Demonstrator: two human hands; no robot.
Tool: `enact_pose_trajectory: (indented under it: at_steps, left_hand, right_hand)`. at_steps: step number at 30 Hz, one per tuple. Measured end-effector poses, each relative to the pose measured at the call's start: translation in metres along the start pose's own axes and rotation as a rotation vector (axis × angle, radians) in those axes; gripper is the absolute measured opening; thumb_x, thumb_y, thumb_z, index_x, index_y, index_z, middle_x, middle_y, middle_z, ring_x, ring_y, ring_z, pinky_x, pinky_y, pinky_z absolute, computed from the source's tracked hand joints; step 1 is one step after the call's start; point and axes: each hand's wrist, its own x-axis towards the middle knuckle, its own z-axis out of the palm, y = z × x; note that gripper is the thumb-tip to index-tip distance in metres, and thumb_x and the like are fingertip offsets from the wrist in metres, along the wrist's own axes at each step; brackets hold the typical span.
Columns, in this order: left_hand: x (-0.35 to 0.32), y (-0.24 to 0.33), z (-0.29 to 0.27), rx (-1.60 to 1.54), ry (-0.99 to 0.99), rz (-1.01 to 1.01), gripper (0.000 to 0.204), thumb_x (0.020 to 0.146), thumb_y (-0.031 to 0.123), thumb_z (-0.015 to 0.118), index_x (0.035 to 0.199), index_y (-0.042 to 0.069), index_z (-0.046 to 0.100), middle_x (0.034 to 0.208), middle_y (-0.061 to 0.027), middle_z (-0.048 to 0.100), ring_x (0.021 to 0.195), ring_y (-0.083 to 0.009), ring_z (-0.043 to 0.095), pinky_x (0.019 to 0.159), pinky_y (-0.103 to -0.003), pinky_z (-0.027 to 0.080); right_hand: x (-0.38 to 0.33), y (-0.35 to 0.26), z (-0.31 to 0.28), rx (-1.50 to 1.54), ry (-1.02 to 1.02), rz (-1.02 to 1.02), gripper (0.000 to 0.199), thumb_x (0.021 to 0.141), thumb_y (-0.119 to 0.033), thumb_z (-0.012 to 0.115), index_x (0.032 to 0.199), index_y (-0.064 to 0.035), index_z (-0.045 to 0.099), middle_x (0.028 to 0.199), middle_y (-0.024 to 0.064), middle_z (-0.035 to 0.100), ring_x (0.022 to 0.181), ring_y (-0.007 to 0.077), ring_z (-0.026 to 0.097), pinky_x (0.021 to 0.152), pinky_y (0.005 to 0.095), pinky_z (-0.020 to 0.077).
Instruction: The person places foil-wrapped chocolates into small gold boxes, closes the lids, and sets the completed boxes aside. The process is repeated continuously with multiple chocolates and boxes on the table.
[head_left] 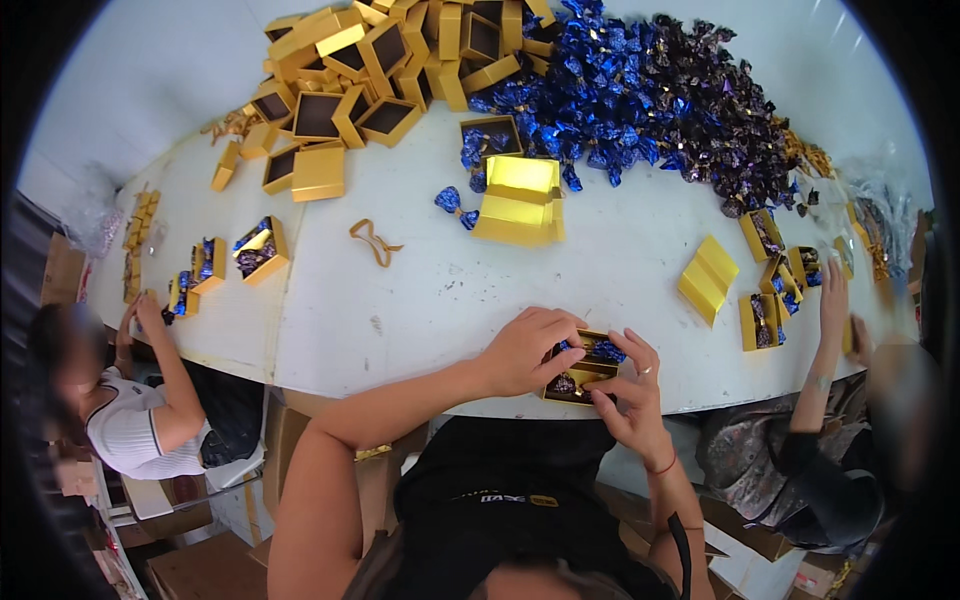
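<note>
At the table's near edge, a small gold box point(571, 399) with a divider sits between my two hands. It holds a blue foil-wrapped candy point(606, 350) in its far part and a dark brown-wrapped candy point(563, 385) in its near part. My left hand point(530, 348) is curled over the left end, fingertips at the far rim by the blue wrapper. From the right, my right hand point(636, 392) grips the box, index finger at the blue candy and thumb at the near right corner. My fingers hide parts of the box and candies.
Gold boxes point(318, 170) are heaped at the far left, beside piles of blue candies point(610, 95) and dark candies point(705, 110). Ahead lie folded gold card inserts point(518, 215) and a ribbon loop point(376, 243). Filled boxes point(262, 252) stand near co-workers on both sides.
</note>
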Motion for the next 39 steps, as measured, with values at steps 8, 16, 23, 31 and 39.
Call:
enact_pose_trajectory:
  at_steps: [8, 16, 23, 31, 39]
  left_hand:
    - [0.010, -0.133, -0.214, 0.733, 1.038, -0.112, 0.060, 0.075, 0.027, 0.084, 0.124, 0.004, 0.060, 0.126, -0.0152, 0.061, 0.122, -0.0331, 0.054, 0.107, -0.044, 0.040]
    - [-0.071, -0.158, -0.290, 1.087, 0.632, -0.754, 0.051, 0.081, 0.045, 0.076, 0.110, 0.006, 0.062, 0.104, -0.0176, 0.069, 0.098, -0.0379, 0.066, 0.087, -0.046, 0.051]
    - [-0.020, -0.111, -0.234, 0.917, 0.600, -0.884, 0.057, 0.079, 0.047, 0.076, 0.112, 0.005, 0.057, 0.109, -0.0181, 0.065, 0.101, -0.0372, 0.064, 0.088, -0.045, 0.050]
    - [-0.052, -0.044, -0.213, 0.137, 0.763, -0.438, 0.057, 0.085, 0.035, 0.070, 0.129, 0.003, 0.052, 0.120, -0.0090, 0.062, 0.112, -0.0265, 0.061, 0.096, -0.040, 0.047]
    - [-0.021, 0.022, -0.053, -0.642, -0.073, -0.792, 0.063, 0.101, 0.054, 0.036, 0.129, 0.000, 0.054, 0.102, -0.0121, 0.067, 0.083, -0.0222, 0.067, 0.067, -0.032, 0.054]
  right_hand:
    - [0.024, -0.013, -0.008, -0.065, -0.173, -0.098, 0.067, 0.077, -0.035, 0.082, 0.137, -0.0158, 0.059, 0.147, 0.0157, 0.045, 0.134, 0.0398, 0.041, 0.109, 0.0502, 0.0351]
    - [-0.054, 0.015, -0.075, -0.262, 0.045, 0.281, 0.071, 0.070, -0.023, 0.084, 0.137, -0.0160, 0.060, 0.141, 0.0152, 0.051, 0.130, 0.0366, 0.046, 0.110, 0.0461, 0.0359]
    - [-0.030, 0.087, -0.102, -0.761, 0.413, 0.354, 0.083, 0.075, -0.018, 0.082, 0.147, -0.0029, 0.044, 0.144, 0.0203, 0.050, 0.140, 0.0420, 0.036, 0.113, 0.0513, 0.0297]
    - [0.030, 0.171, -0.092, -0.246, -0.025, 0.441, 0.078, 0.088, -0.030, 0.072, 0.144, 0.0115, 0.038, 0.150, 0.0302, 0.039, 0.148, 0.0458, 0.025, 0.121, 0.0455, 0.0224]
    - [0.023, 0.168, -0.077, -0.164, 0.148, 0.310, 0.056, 0.082, -0.023, 0.078, 0.128, 0.0056, 0.060, 0.134, 0.0250, 0.059, 0.132, 0.0450, 0.047, 0.112, 0.0461, 0.0364]
